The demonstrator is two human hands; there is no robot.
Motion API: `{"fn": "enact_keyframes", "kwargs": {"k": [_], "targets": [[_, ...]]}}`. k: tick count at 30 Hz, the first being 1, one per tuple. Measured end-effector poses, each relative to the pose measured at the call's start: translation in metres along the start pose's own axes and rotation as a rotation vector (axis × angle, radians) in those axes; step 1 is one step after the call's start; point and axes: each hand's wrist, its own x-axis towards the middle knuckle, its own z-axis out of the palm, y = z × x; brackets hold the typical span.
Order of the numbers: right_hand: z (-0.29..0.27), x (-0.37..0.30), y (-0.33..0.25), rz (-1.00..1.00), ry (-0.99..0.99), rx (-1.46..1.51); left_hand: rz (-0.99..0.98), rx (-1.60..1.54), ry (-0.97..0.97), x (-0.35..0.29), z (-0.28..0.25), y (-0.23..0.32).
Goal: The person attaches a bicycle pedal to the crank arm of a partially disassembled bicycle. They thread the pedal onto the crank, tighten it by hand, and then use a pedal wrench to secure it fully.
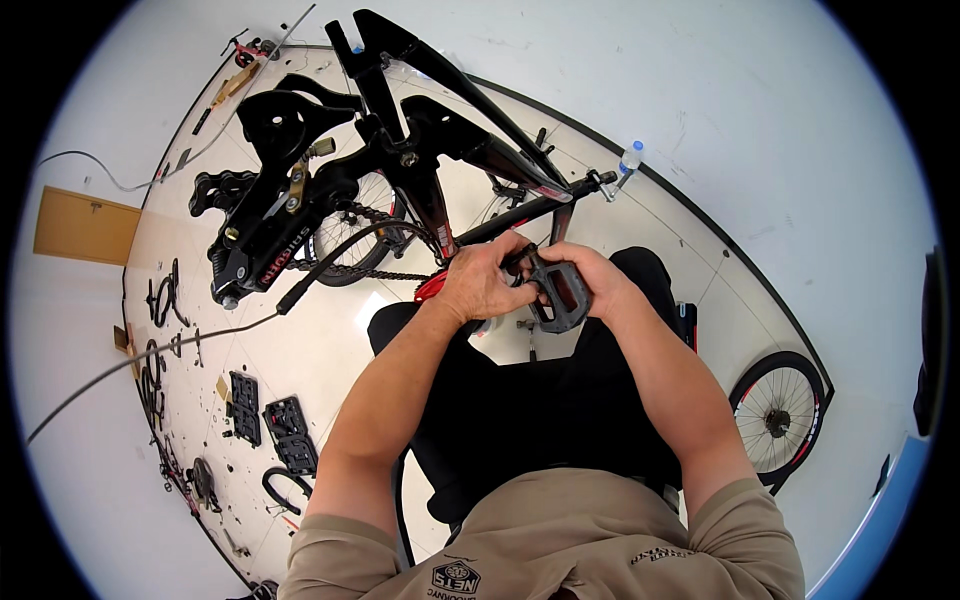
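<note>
A dark grey bicycle pedal (562, 297) is between my two hands, just in front of my lap. My right hand (588, 275) is closed around its right side. My left hand (482, 280) pinches at the left, inner end of the pedal; the fingertips are partly hidden, so the exact contact is hard to see. Beyond my hands stands a black bicycle frame (432, 200), with its rear derailleur (268, 240) large at the left. A chain (365, 272) runs toward a red part (430, 287) beside my left hand.
A crank arm (608, 188) sticks out at the right of the frame, near a water bottle (631, 157). A wheel (777, 415) leans at the right wall. On the floor at left lie black tool cases (290, 436) and several loose parts. A cable (160, 345) crosses the left.
</note>
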Motion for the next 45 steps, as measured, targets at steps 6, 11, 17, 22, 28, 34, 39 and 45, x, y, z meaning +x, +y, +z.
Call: {"fn": "enact_keyframes", "kwargs": {"k": [6, 11, 17, 22, 28, 34, 39, 45], "targets": [[-0.001, 0.0, 0.0, 0.005, -0.03, -0.023, 0.011, -0.032, -0.019, 0.0, -0.001, -0.003], [0.001, 0.002, 0.004, -0.018, -0.008, 0.064, 0.004, -0.064, -0.018, -0.002, 0.0, -0.002], [0.001, 0.004, 0.007, -0.042, 0.025, 0.093, -0.005, -0.05, 0.004, -0.002, 0.0, -0.002], [0.001, 0.006, 0.007, -0.039, 0.024, 0.081, 0.0, -0.068, -0.011, -0.001, -0.001, -0.003], [-0.004, 0.013, 0.01, -0.028, 0.036, 0.078, 0.028, -0.068, -0.015, -0.001, -0.002, -0.005], [-0.002, 0.011, 0.01, -0.036, 0.04, 0.067, 0.01, -0.071, -0.012, 0.0, -0.002, -0.003], [0.006, 0.0, 0.004, -0.031, 0.05, 0.021, -0.003, -0.063, -0.015, -0.001, -0.003, 0.0], [-0.004, 0.005, 0.005, -0.008, -0.008, 0.02, -0.009, -0.074, -0.015, 0.001, -0.001, 0.0]]}}
